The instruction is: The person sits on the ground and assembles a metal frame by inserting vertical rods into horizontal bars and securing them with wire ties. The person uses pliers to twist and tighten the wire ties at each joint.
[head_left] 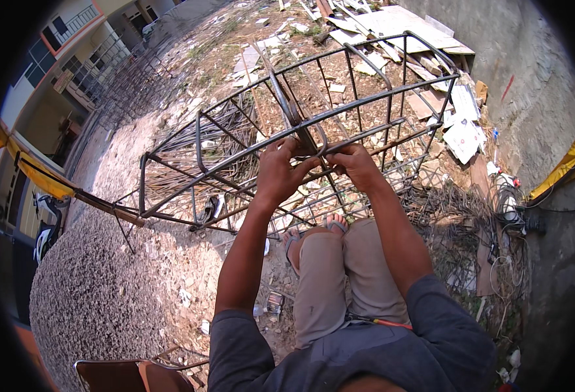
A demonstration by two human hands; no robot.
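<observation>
One grip, the left hand (278,173), pinches the rebar cage (340,112) mid-edge; the right hand (358,168) is pressed together, contents unclear.

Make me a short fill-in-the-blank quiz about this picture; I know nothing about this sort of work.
1. Of the left hand and right hand at the rebar cage, ____ wears a glove.
2. The gravel pile lies to the person's ____.
3. The tarpaulin by the grey wall is ____.

Missing words: neither; left; yellow.
</observation>
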